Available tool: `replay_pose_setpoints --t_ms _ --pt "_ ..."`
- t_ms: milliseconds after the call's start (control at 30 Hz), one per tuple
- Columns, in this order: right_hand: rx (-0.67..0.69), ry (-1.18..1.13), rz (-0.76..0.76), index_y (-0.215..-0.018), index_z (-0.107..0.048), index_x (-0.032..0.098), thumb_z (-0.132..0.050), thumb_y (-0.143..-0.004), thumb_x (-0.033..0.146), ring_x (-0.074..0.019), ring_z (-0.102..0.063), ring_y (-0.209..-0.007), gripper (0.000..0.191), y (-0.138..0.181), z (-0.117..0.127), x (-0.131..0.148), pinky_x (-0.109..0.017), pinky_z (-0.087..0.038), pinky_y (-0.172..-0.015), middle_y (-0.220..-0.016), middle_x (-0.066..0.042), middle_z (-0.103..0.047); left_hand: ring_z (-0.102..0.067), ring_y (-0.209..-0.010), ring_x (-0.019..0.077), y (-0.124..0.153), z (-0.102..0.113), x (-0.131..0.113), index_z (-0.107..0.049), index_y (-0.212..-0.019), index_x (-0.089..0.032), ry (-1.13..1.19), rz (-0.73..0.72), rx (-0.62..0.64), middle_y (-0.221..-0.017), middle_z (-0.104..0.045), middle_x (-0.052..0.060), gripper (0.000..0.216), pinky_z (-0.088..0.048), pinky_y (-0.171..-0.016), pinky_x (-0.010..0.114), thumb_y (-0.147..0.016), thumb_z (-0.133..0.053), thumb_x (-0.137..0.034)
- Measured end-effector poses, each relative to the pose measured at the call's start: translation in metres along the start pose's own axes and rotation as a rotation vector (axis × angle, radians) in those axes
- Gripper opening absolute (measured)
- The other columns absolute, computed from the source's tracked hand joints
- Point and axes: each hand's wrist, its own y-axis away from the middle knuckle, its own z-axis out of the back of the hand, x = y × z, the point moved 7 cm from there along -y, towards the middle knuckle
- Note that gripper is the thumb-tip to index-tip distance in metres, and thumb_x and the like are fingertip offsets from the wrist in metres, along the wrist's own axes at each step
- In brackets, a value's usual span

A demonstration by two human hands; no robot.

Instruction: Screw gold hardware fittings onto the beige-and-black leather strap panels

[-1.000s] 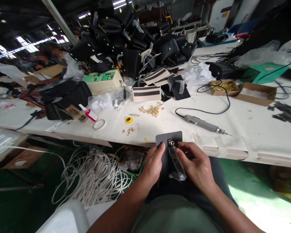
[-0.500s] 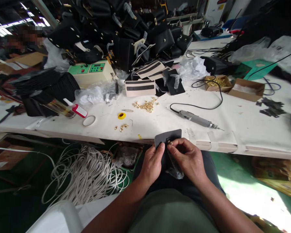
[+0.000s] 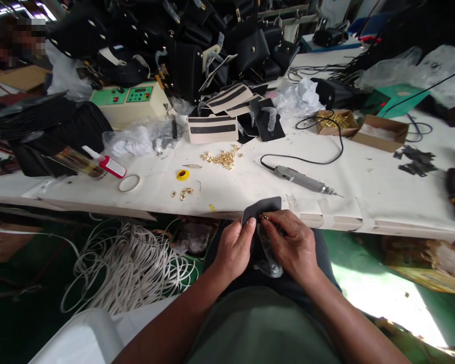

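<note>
Cluttered worktable [image 3: 364, 182]; clasp-fitting step, seemingly, at 6 o'clock.
Left hand [image 3: 235, 247] clamps black panel [image 3: 263, 206]; right hand [image 3: 293, 247] pinches gold clasp [image 3: 263, 218]; next likely needs steady alignment.

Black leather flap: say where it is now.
Head view, low centre: the black leather flap is held between the left hand and right hand, at the near edge of the white table.
</note>
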Motion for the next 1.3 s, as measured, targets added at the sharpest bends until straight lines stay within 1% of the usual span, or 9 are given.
replay_pose_setpoints --t_ms 100,300,567,667,833,1000,1167,1233,1300 --pt "0.141 0.015 0.055 -0.106 -0.080 0.025 -0.062 -0.103 0.024 -0.0211 -0.074 -0.085 0.018 -0.006 0.000 -0.002 -0.034 -0.061 -0.076 -0.097 -0.006 -0.077 -0.062 -0.084 0.0201 -0.002 0.001 0.002 -0.075 -0.097 -0.020 -0.037 0.002 0.044 -0.084 -0.071 0.001 0.047 -0.049 -0.081 0.028 -0.103 -0.052 -0.060" --pt "0.358 -0.034 0.012 -0.104 -0.080 0.025 -0.059 -0.105 0.029 -0.0205 -0.073 -0.086 0.022 -0.016 0.000 -0.010 -0.032 -0.059 -0.074 -0.098 -0.006 -0.075 -0.046 -0.065 0.0150 -0.007 0.003 0.010 -0.061 -0.073 -0.019 -0.050 0.070 0.064 -0.066 -0.053 -0.002 0.055 -0.037 -0.064 0.028 -0.098 -0.055 -0.068" --pt "0.448 -0.005 0.055 -0.103 -0.080 0.026 -0.057 -0.106 0.030 -0.0197 -0.071 -0.084 0.024 -0.019 0.002 -0.012 -0.031 -0.056 -0.073 -0.094 -0.005 -0.074 -0.051 -0.070 0.0150 -0.010 -0.003 0.016 -0.066 -0.081 -0.018 0.043 0.103 0.142 -0.072 -0.060 -0.002 0.052 -0.041 -0.068 0.026 -0.097 -0.059 -0.066" --pt "0.400 -0.079 -0.014 -0.101 -0.080 0.026 -0.065 -0.103 0.032 -0.0200 -0.072 -0.087 0.016 -0.020 0.006 -0.017 -0.032 -0.057 -0.076 -0.096 -0.004 -0.076 -0.052 -0.070 0.0148 -0.011 -0.004 0.015 -0.068 -0.083 -0.017 0.091 0.125 0.117 -0.072 -0.061 -0.001 0.050 -0.041 -0.067 0.026 -0.096 -0.061 -0.065" --pt "0.261 -0.140 -0.104 -0.098 -0.081 0.025 -0.072 -0.099 0.037 -0.0220 -0.073 -0.090 0.015 -0.017 0.014 -0.024 -0.035 -0.059 -0.082 -0.096 -0.005 -0.079 -0.065 -0.089 0.0204 -0.010 -0.012 0.013 -0.074 -0.089 -0.017 0.180 0.121 0.134 -0.084 -0.071 0.002 0.046 -0.050 -0.081 0.028 -0.096 -0.064 -0.062" --pt "0.084 -0.186 -0.232 -0.108 -0.078 0.024 -0.081 -0.090 0.044 -0.0176 -0.065 -0.073 0.027 -0.015 0.020 -0.036 -0.031 -0.056 -0.069 -0.085 -0.001 -0.073 -0.071 -0.094 0.0235 -0.010 -0.022 0.020 -0.078 -0.108 -0.017 0.376 0.171 0.164 -0.102 -0.079 0.006 0.045 -0.054 -0.088 0.032 -0.095 -0.069 -0.059" --pt "-0.123 -0.141 -0.310 -0.113 -0.073 0.023 -0.077 -0.092 0.051 -0.0175 -0.063 -0.076 0.035 -0.006 0.040 -0.045 -0.032 -0.055 -0.074 -0.088 -0.002 -0.070 -0.072 -0.117 0.0296 -0.023 -0.017 0.017 -0.079 -0.112 -0.014 0.559 0.190 -0.008 -0.115 -0.081 0.010 0.047 -0.052 -0.107 0.038 -0.086 -0.082 -0.053" --pt "-0.124 -0.192 -0.400 -0.116 -0.072 0.023 -0.080 -0.089 0.053 -0.0181 -0.064 -0.079 0.041 0.007 0.044 -0.052 -0.031 -0.053 -0.074 -0.094 -0.003 -0.072 -0.070 -0.122 0.0304 -0.032 -0.013 0.015 -0.079 -0.109 -0.014 0.664 0.220 -0.090 -0.119 -0.081 0.010 0.044 -0.051 -0.112 0.040 -0.081 -0.086 -0.048" --pt "0.009 -0.345 -0.549 -0.108 -0.073 0.022 -0.081 -0.088 0.056 -0.0167 -0.062 -0.075 0.040 0.025 0.034 -0.061 -0.028 -0.049 -0.067 -0.091 -0.002 -0.071 -0.072 -0.122 0.0303 -0.039 -0.013 0.016 -0.078 -0.109 -0.015 0.771 0.282 -0.145 -0.118 -0.081 0.009 0.043 -0.052 -0.112 0.041 -0.078 -0.089 -0.042"
